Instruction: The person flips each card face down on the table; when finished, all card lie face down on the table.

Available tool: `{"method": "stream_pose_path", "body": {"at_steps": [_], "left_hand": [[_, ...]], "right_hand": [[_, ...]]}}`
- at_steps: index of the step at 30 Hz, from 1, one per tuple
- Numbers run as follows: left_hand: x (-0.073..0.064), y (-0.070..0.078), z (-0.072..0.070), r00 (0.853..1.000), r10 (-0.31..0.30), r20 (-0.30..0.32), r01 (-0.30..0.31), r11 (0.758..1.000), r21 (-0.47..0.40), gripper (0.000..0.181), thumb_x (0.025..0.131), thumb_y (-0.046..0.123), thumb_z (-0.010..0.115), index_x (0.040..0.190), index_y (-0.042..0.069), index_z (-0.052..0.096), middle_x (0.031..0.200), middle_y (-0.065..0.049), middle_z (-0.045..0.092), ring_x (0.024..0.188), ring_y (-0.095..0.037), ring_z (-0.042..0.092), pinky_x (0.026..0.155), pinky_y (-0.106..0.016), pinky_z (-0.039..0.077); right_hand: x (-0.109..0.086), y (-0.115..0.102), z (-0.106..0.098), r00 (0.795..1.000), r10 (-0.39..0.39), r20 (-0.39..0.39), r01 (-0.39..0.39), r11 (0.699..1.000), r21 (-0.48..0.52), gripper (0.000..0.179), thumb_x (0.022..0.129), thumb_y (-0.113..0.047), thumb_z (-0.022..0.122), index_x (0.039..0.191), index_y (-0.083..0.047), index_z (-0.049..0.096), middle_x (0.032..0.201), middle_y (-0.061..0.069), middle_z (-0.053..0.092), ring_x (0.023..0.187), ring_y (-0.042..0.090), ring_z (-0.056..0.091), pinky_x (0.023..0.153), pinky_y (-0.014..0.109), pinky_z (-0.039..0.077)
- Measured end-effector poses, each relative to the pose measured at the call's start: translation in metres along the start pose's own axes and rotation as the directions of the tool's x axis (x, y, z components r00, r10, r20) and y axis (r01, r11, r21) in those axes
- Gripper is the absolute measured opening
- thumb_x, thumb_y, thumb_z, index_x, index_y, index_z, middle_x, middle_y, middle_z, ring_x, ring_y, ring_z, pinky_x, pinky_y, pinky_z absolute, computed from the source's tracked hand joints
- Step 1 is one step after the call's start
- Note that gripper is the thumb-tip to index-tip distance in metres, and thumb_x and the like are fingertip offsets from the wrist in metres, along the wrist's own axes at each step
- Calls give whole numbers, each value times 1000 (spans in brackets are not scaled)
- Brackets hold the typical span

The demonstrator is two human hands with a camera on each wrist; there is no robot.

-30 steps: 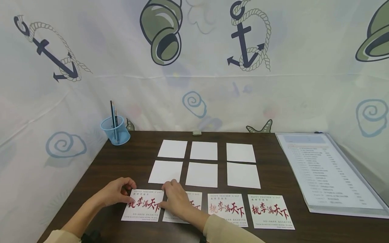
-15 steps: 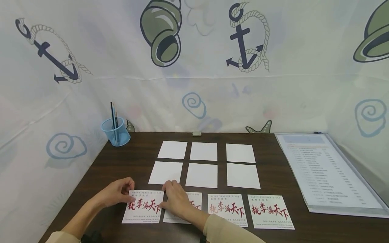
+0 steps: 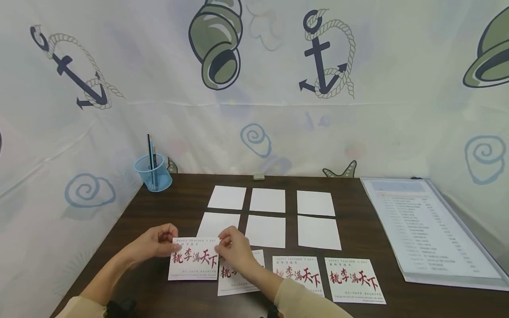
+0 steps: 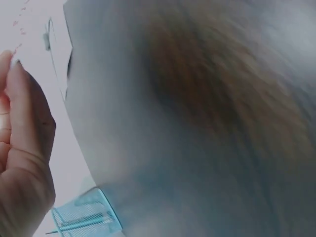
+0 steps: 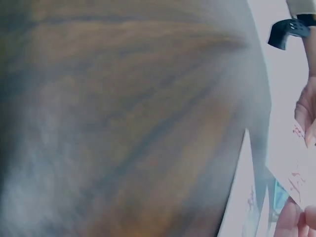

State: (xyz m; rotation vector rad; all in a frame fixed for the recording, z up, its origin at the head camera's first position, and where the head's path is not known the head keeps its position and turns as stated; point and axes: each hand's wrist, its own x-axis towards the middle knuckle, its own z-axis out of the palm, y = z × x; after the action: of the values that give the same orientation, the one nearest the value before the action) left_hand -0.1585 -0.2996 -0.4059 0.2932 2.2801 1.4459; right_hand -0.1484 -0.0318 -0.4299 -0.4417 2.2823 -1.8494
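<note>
A white greeting card (image 3: 193, 265) with red Chinese lettering is held up between both hands, tilted off the table. My left hand (image 3: 154, 242) pinches its left edge near the top corner. My right hand (image 3: 237, 252) pinches the opposite edge near the upper right corner. In the right wrist view the same card (image 5: 291, 168) spans between the two hands. Below my right forearm lies a second card (image 3: 234, 282), partly covered by it. Two more lettered cards, a third card (image 3: 296, 267) and a fourth card (image 3: 355, 280), lie further right in the row.
Behind the row lie two rows of blank white cards (image 3: 265, 232). A blue mesh pen cup (image 3: 155, 176) with pens stands at the back left. A printed sheet in a clear sleeve (image 3: 431, 229) covers the right side of the dark wooden table (image 3: 159, 212).
Both hands have lifted the leftmost card off the table, raising it up and slightly right. The second card now sits a little askew, and my right fingers have moved onto the lifted card's edge.
</note>
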Motion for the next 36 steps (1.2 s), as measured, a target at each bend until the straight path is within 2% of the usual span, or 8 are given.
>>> {"method": "stream_pose_path", "body": {"at_steps": [4,10,16,19,23,31,36], "left_hand": [[7,6,3,1000,-3,-7,2,999,-36,34,85,16,68,104,-2,46,87,-10,56,85,-22,60,76,-30,54],[17,13,12,1000,-12,-14,11,996,-87,37,86,17,69,109,-2,47,96,-12,60,89,-25,61,80,-33,54],[29,23,25,997,-36,-65,25,986,-166,45,85,21,69,117,-2,49,104,-11,61,89,-24,62,81,-35,54],[35,28,31,996,-28,-89,11,983,-184,48,86,22,69,121,-3,48,106,-10,61,89,-22,62,82,-33,54],[43,34,38,996,-4,-93,-17,974,-225,46,87,20,68,121,-3,49,105,-9,62,89,-21,62,80,-31,54],[52,38,47,995,27,-95,-56,947,-317,38,88,17,66,119,-1,52,105,-6,63,89,-20,63,81,-33,54],[56,42,53,994,45,-96,-78,922,-379,32,90,17,64,117,5,54,105,-3,63,90,-19,63,81,-33,54]], "right_hand": [[2,-1,-9,998,61,-32,-56,988,146,14,85,3,61,97,1,55,81,4,53,61,8,55,54,24,53],[2,3,-21,994,101,-44,-88,968,236,16,86,2,60,102,1,56,81,3,52,62,10,53,54,20,50],[7,8,-38,982,181,-51,-154,931,331,17,86,3,60,102,2,55,80,2,50,61,10,54,56,20,51],[9,9,-47,975,212,-67,-178,925,336,17,86,2,60,102,1,56,79,2,51,60,9,55,56,20,50],[10,9,-56,968,237,-88,-195,923,333,17,87,0,60,103,-1,56,80,2,54,62,10,56,57,21,50],[12,13,-67,965,247,-90,-200,912,358,17,88,0,59,104,0,55,78,1,55,62,11,55,57,21,49],[13,13,-72,957,271,-101,-213,896,390,16,89,-1,59,104,-2,55,80,2,55,65,11,55,57,21,47]]}}
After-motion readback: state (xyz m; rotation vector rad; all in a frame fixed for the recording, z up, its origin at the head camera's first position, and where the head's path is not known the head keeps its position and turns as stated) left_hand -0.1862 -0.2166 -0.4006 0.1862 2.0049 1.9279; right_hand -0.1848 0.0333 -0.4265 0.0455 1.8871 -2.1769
